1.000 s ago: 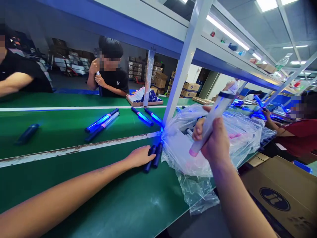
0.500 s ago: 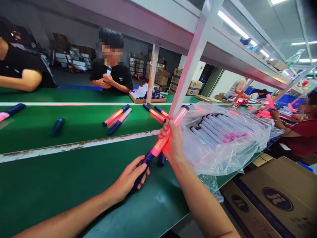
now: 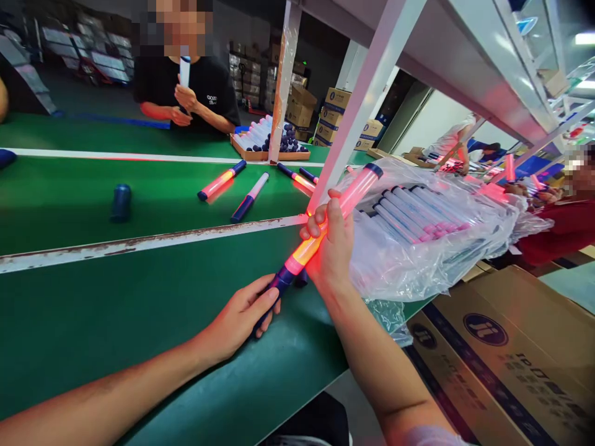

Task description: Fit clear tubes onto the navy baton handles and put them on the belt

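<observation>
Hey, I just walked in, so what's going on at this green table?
Someone is holding a glowing red light stick over the table. Their left hand grips its dark handle, and their right hand is wrapped around the lit tube. Beside the right hand, pink-tipped tubes lie in a clear plastic bag. Across the table, another person holds a pale tube upright.
</observation>
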Demonstrator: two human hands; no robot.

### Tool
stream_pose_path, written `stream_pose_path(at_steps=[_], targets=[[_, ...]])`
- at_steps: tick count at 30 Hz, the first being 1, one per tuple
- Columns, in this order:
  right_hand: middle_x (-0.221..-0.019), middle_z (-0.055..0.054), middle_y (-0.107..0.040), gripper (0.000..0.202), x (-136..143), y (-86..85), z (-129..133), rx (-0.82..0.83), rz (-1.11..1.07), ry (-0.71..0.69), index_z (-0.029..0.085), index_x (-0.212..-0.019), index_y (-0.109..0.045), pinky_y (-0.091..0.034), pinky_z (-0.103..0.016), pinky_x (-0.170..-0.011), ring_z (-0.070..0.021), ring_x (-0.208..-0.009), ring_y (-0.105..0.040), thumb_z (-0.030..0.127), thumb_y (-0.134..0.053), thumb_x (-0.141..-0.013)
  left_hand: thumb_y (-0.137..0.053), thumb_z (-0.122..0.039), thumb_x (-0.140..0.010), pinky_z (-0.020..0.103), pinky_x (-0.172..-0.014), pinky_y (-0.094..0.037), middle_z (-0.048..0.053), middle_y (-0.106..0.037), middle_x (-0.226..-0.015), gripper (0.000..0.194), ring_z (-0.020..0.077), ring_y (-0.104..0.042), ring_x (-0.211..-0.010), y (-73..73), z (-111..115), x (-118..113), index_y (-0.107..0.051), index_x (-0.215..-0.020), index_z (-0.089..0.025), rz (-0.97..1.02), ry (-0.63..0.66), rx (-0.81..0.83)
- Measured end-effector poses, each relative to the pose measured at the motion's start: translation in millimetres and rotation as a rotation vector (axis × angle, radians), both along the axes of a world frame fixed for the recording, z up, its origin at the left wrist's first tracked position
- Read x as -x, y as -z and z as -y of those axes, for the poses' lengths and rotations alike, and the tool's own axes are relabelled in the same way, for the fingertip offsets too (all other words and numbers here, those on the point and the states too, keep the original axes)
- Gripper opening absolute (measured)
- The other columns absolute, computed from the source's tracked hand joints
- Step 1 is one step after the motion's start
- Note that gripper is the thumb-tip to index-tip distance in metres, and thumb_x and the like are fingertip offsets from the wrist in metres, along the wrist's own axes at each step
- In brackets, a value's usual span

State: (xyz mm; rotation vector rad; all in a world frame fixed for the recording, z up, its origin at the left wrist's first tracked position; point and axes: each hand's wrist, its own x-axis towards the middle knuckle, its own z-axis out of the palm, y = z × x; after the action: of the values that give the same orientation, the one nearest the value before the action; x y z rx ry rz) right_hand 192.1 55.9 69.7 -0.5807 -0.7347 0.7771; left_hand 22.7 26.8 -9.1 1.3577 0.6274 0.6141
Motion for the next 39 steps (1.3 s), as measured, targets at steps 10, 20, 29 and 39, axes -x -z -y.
stream_pose_path(at_steps=[10, 20, 29, 39], targets=[[-0.072, 0.009, -0.043, 0.025, 6, -5.4, 4, 0.102, 0.005, 0.029, 0.028, -0.106, -0.054, -0.036, -0.016, -0.045, -0.0044, -0.051, -0.04, 0.043, -0.067, -0.092, -0.052, -0.056, -0.1, 0.023, -0.055, -0.045, 0.001, -0.061, -0.087, 0.053, 0.0114, -0.052, -0.065, 2.7, 8, 6, -0.054, -0.14, -0.021, -0.144, -0.121, -0.21], [-0.075, 0.008, -0.043, 0.033, 5, -3.4, 2, 0.202, -0.024, 0.056, 0.026, -0.1, -0.052, -0.037, -0.017, -0.045, -0.0047, -0.052, -0.04, 0.049, -0.072, -0.087, -0.05, -0.055, -0.101, 0.022, -0.056, -0.044, 0.001, -0.061, -0.087, 0.05, 0.0111, -0.05, -0.065, -3.5, 7, 5, -0.055, -0.137, -0.02, -0.126, -0.09, -0.194], [-0.073, 0.008, -0.042, 0.027, 11, -7.0, 7, 0.142, 0.123, 0.103, 0.028, -0.106, -0.053, -0.038, -0.018, -0.044, -0.0057, -0.05, -0.041, 0.048, -0.065, -0.093, -0.055, -0.053, -0.099, 0.022, -0.051, -0.041, 0.001, -0.064, -0.084, 0.047, 0.013, -0.051, -0.06, -4.1, 8, 4, -0.062, -0.133, -0.023, -0.139, -0.111, -0.186], [-0.07, 0.009, -0.046, 0.023, 9, -7.0, 2, 0.117, 0.192, 0.061, 0.028, -0.106, -0.05, -0.037, -0.017, -0.044, -0.0049, -0.048, -0.042, 0.041, -0.065, -0.094, -0.062, -0.049, -0.095, 0.025, -0.057, -0.047, 0.006, -0.073, -0.099, 0.047, 0.0199, -0.062, -0.073, 3.6, 9, 3, -0.066, -0.136, -0.025, -0.197, -0.255, -0.35]])
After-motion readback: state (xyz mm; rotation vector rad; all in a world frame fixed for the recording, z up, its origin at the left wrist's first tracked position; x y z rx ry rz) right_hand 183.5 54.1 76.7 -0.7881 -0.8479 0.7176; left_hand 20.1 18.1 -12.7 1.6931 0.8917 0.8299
